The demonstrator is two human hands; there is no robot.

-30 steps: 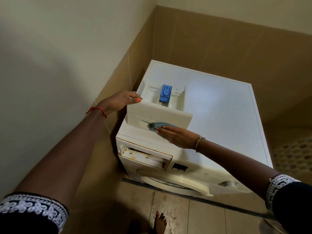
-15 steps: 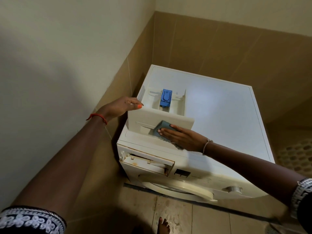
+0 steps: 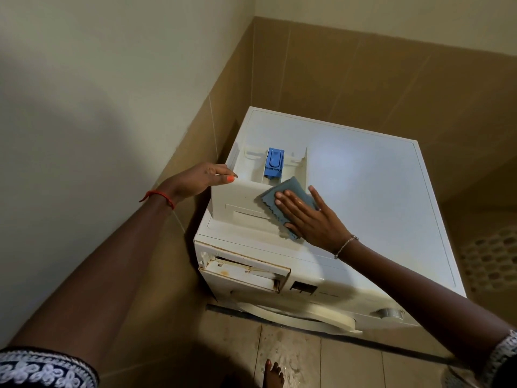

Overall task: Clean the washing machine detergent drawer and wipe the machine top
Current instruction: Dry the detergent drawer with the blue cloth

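Right hand (image 3: 310,217), fingers flat, presses the soft cloth (image 3: 291,191) against the drawer (image 3: 240,197) front. Left hand (image 3: 195,180) seems to grip its left corner. The drawer stands near-left on the machine top (image 3: 363,191). It is probably light, stiff and slippery, so hold its side walls.

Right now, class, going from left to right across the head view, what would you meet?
Red wrist thread → left hand → blue insert → right hand → silver dial.

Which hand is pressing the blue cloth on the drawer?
The right hand, fingers flat on the blue cloth; the left hand only grips the drawer.
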